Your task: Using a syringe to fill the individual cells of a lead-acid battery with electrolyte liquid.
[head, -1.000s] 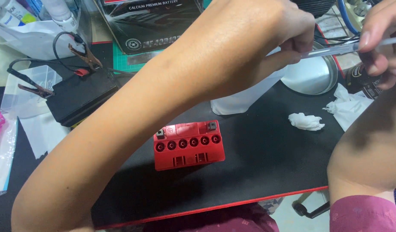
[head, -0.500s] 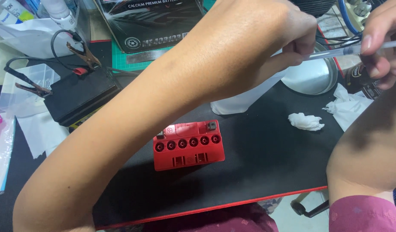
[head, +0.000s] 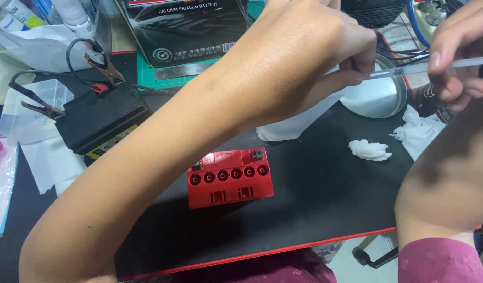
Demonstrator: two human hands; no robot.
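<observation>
Pinching clear tube (head: pixel 409 68) between both hands' fingers (head: pixel 364 60); red battery (head: pixel 230 178) cells uncapped below.

Both hands have drifted slightly left along the clear tube (head: pixel 409 68), grip unchanged.

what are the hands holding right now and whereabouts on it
Both hold one thin clear tube: left hand pinches its left end, right hand grips further right along it.
</observation>
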